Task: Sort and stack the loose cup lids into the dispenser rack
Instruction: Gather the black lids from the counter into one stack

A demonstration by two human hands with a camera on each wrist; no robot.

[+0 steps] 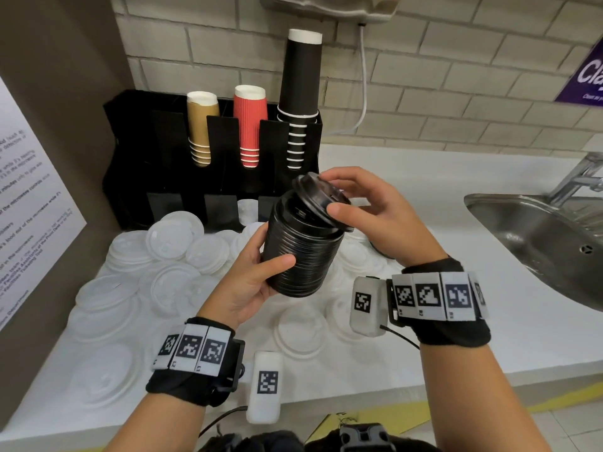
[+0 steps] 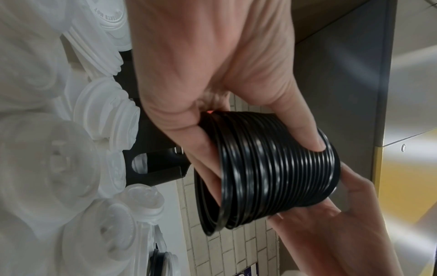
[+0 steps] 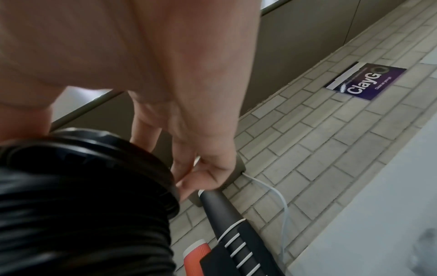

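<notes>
Right now the left hand (image 1: pixel 248 278) is holding a tall stack of shiny black plastic cup lids (image 1: pixel 301 252) up in the air over the white counter (image 1: pixel 489 308), with its thumb and fingers curling round the sides. The right hand (image 1: pixel 368 210) is pinching one round black plastic lid (image 1: pixel 321 197) by its edge, and that lid is sitting tilted on top of the stack. Lots of loose white plastic lids (image 1: pixel 169 265) are lying in a messy pile on the counter under both hands. Behind them the black dispenser rack (image 1: pixel 208 158) is standing against the brick wall, with brown paper cups (image 1: pixel 200 125), red paper cups (image 1: pixel 249 122) and black paper cups (image 1: pixel 300 93) poking up out of it. A shiny metal sink (image 1: pixel 538 243) is sitting off to the right.
</notes>
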